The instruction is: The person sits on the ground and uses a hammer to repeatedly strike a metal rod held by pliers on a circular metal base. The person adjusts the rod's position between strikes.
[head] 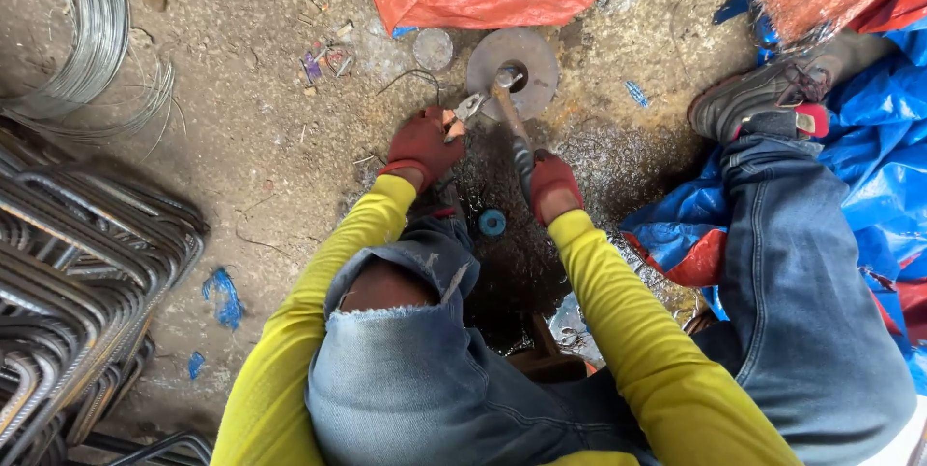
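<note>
The left hand (422, 145), in a red glove, grips pliers (462, 113) whose metal tip points at a round rusty metal disc (514, 70) just beyond the fingers, while the gloved right hand (552, 184) clasps a hammer (510, 104) whose head rests on that disc.

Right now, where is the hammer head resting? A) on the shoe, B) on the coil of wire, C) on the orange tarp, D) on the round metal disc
D: the hammer, gripped by the right hand, has its head on the round metal disc, while the left hand holds pliers beside it.
</note>
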